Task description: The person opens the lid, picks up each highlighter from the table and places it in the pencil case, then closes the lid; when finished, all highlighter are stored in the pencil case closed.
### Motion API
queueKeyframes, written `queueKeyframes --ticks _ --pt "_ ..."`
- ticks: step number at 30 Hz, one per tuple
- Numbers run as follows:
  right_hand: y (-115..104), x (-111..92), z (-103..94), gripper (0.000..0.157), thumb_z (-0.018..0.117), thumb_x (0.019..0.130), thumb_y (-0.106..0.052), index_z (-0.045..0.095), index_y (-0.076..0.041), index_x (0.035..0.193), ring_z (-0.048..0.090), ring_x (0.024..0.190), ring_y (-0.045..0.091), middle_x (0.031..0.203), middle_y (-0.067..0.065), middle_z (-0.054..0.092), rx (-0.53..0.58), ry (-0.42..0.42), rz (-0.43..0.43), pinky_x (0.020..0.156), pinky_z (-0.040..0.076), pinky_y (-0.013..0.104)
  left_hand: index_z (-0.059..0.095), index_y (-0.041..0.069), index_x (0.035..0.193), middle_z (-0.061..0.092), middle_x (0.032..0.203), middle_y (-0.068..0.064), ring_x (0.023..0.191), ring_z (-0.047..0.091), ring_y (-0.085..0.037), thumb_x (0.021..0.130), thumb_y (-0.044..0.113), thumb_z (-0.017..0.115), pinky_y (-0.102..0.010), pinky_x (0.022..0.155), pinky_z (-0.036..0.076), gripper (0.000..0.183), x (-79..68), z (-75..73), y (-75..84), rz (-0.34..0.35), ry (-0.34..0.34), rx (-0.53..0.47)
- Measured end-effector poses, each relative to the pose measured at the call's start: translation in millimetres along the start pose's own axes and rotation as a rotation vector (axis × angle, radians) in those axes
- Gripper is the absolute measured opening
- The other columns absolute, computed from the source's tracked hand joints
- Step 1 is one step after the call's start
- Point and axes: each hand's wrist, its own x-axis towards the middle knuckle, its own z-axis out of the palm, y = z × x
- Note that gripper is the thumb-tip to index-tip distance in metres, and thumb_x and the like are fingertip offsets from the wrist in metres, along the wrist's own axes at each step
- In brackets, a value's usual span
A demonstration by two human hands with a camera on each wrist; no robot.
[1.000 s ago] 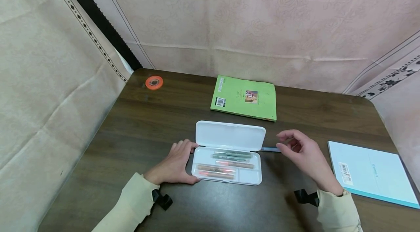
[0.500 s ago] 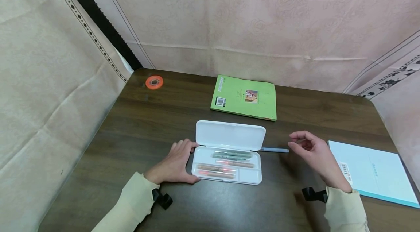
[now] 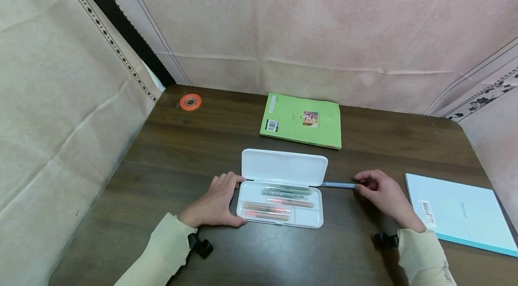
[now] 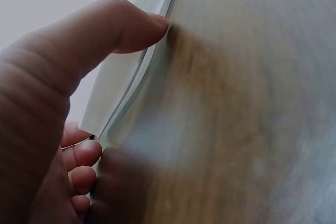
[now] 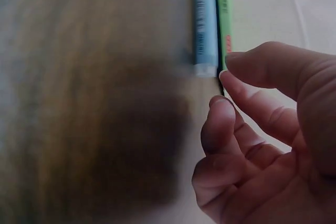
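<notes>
A white pencil case point(image 3: 301, 219) lies with its lid point(image 3: 284, 167) up on the brown table. Several pens point(image 3: 285, 191) lie inside it. My left hand point(image 3: 216, 203) grips the case's left end, thumb at the front and fingers at the back; in the left wrist view the thumb point(image 4: 121, 27) presses on the case's side point(image 4: 118, 85). A blue pen point(image 3: 339, 185) lies on the table, its left end at the case's right back corner. My right hand point(image 3: 382, 194) is at the pen's right end, fingers loosely bent; in the right wrist view the fingertips are beside the pen point(image 5: 206, 30), not around it.
A green book point(image 3: 323, 131) lies behind the case. To the right is a light blue book point(image 3: 457, 214) with a barcode. An orange tape roll point(image 3: 190, 102) sits at the back left. Patterned cloth point(image 3: 303, 29) hangs behind the table.
My right hand first drew off to the right, away from the blue pen, then came down and back to the pen's right end. The left hand and the case have stayed in place.
</notes>
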Motion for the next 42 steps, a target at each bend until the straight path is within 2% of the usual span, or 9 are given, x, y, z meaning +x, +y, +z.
queueKeyframes --ticks 4,14,25,35,42 --pt "-1 3 5.2 0.018 0.070 0.089 -0.013 0.069 -0.010 0.107 0.053 0.081 0.019 0.106 0.011 0.062 -0.043 0.000 -0.018 0.065 0.044 0.027 0.041 0.015 0.134 0.047 0.116 0.002 0.098 0.036 -0.011 0.065 0.053 0.083 -0.033 0.084 0.028 0.090 -0.1 0.0 0.4 0.000 0.002 -0.004" --pt "-6 6 7.7 0.012 0.070 0.086 -0.008 0.069 -0.011 0.098 0.051 0.078 0.018 0.096 0.007 0.060 -0.070 -0.013 -0.072 0.066 0.043 0.027 0.041 0.015 0.133 0.047 0.116 0.002 0.098 0.036 -0.011 0.064 0.052 0.084 -0.033 0.085 0.028 0.089 -0.7 -0.5 1.4 0.000 0.006 -0.013" --pt "-1 1 4.0 0.010 0.073 0.087 -0.012 0.069 -0.014 0.096 0.052 0.078 0.014 0.093 0.002 0.060 -0.069 -0.006 -0.073 0.066 0.043 0.026 0.042 0.014 0.132 0.046 0.115 0.003 0.098 0.036 -0.010 0.064 0.052 0.084 -0.032 0.084 0.028 0.089 -1.0 -0.1 1.0 0.009 0.014 -0.009" --pt "2 -11 -16.4 0.013 0.071 0.088 -0.012 0.067 -0.011 0.101 0.053 0.074 0.006 0.095 0.005 0.063 -0.048 0.053 -0.063 0.061 0.045 0.024 0.041 0.014 0.133 0.047 0.115 0.003 0.098 0.036 -0.010 0.064 0.053 0.084 -0.032 0.083 0.028 0.090 -1.0 0.3 0.5 0.006 0.014 0.005" --pt "-1 -21 -39.8 0.015 0.068 0.093 -0.022 0.066 -0.011 0.104 0.054 0.073 0.000 0.092 0.005 0.065 -0.024 0.147 -0.051 0.059 0.044 0.024 0.041 0.015 0.134 0.047 0.116 0.002 0.098 0.036 -0.010 0.064 0.053 0.084 -0.032 0.083 0.028 0.090 -1.1 -0.2 1.2 0.002 0.009 0.004"
